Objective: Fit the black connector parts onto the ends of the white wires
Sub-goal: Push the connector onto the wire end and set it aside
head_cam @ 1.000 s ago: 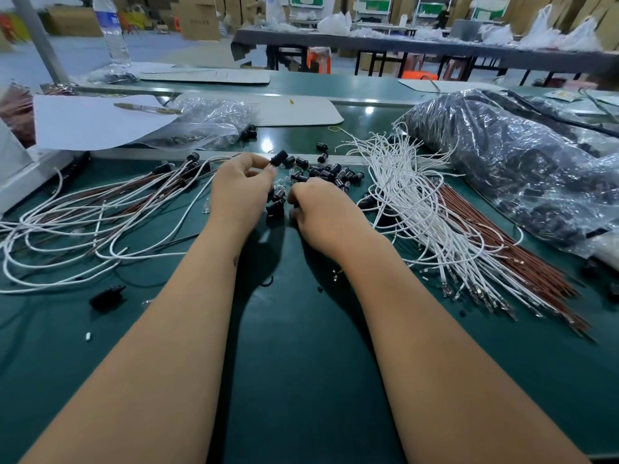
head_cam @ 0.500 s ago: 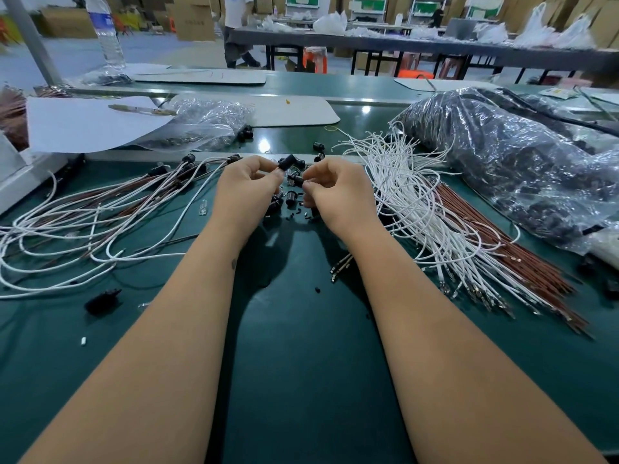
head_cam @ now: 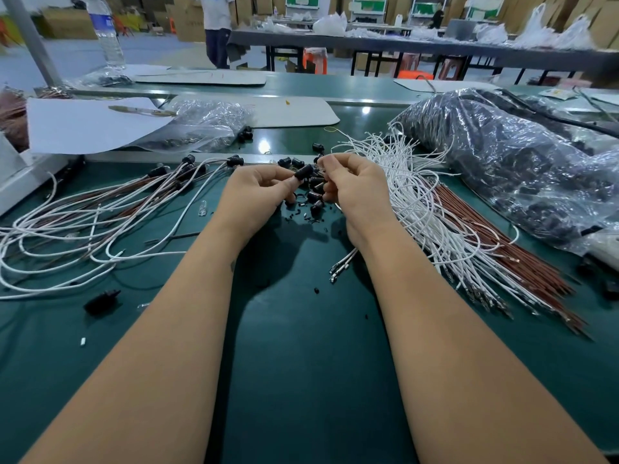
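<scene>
My left hand (head_cam: 258,192) pinches one black connector (head_cam: 303,171) between thumb and fingertips, just above a small pile of loose black connectors (head_cam: 315,195). Close beside it on the right, my right hand (head_cam: 355,189) has its fingers curled around thin wires (head_cam: 341,266) whose metal-tipped ends trail out below the wrist. Its fingertips nearly touch the held connector. A loose bundle of white wires (head_cam: 418,209) lies to the right, on brown wires (head_cam: 509,256). On the left lie wires (head_cam: 100,222) with black connectors (head_cam: 188,159) on their ends.
A large plastic bag of dark parts (head_cam: 502,155) fills the right side. A small clear bag (head_cam: 204,125) and a white sheet (head_cam: 83,125) lie at the back left, near a water bottle (head_cam: 105,31). A stray black part (head_cam: 100,300) lies front left. A person (head_cam: 217,28) stands far behind.
My right hand rose from the table beside the pile and closed in on the left hand, bringing wires with it. The left hand kept hold of its black connector.
</scene>
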